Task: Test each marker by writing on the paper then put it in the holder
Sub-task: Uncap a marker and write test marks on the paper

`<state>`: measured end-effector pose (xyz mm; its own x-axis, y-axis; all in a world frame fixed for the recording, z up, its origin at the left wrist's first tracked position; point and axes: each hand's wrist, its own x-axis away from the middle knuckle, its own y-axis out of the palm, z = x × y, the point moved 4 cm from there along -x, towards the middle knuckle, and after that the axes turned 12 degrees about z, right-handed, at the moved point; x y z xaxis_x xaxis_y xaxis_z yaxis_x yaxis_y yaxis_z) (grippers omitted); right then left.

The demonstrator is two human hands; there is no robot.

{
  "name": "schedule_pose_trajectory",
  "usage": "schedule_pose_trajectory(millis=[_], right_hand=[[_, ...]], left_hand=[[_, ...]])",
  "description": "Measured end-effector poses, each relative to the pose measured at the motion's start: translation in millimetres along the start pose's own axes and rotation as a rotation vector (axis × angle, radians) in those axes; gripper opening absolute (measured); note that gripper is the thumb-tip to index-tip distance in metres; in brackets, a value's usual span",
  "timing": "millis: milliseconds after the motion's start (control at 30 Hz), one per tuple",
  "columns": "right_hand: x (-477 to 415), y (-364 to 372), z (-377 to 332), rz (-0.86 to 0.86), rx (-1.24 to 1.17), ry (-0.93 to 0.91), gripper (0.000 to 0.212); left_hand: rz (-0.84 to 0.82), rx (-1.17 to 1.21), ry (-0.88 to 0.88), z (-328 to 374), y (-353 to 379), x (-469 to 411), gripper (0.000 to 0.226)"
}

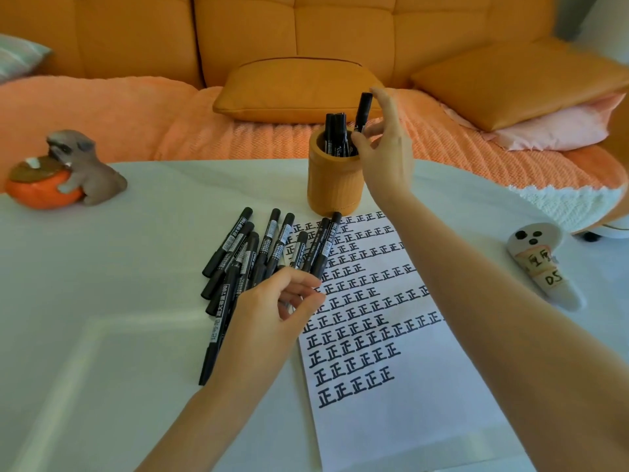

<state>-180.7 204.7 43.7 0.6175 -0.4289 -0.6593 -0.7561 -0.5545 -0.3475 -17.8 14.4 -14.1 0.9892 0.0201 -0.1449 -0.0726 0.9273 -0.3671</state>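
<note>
On a pale table (102,301), an orange cylindrical holder (335,185) stands at the top edge of a sheet of paper (391,386) filled with rows of handwritten black characters. Above the holder, the right hand (384,148) pinches a black marker (363,110) upright, its lower end entering among markers already stored inside. Left of the paper lies a loose pile of black markers (258,253). The left hand (272,311) hovers over that pile, fingers curled, gripping nothing clearly visible.
</note>
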Motion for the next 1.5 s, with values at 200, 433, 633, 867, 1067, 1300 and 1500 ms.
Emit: schedule_pose_trajectory(millis=[200, 433, 633, 867, 1067, 1300, 1500], right_hand=[[1.1, 9.3, 7.8, -0.087, 0.293, -0.059, 0.044], [31.9, -17.7, -4.3, -0.044, 0.126, -0.026, 0.032], [106.6, -33.8, -6.7, -0.455, 0.265, 0.121, 0.026], [125.2, -25.8, -4.5, -0.61, 0.414, 0.276, 0.042], [120.2, -15.9, 2.7, -0.674, 0.423, 0.426, 0.035], [115.9, -25.9, 4.5, -0.673, 0.355, 0.458, 0.032], [143.4, -76.6, -21.2, -0.736, -0.223, 0.746, 0.015]], left_hand=[[0.004, -0.01, 0.007, 0.1, -0.5, -0.2, 0.01], [0.044, -0.049, 0.059, 3.3, -3.6, -0.4, 0.01], [0.08, -0.117, 0.12, 7.1, -6.4, -0.3, 0.012], [0.083, -0.173, 0.129, 5.1, -5.3, 0.3, 0.011], [0.066, -0.18, 0.132, 2.9, -3.8, -0.3, 0.013], [0.061, -0.189, 0.118, 2.1, -3.2, 0.3, 0.014], [-0.025, -0.159, 0.068, 2.7, 0.9, 5.7, 0.026]])
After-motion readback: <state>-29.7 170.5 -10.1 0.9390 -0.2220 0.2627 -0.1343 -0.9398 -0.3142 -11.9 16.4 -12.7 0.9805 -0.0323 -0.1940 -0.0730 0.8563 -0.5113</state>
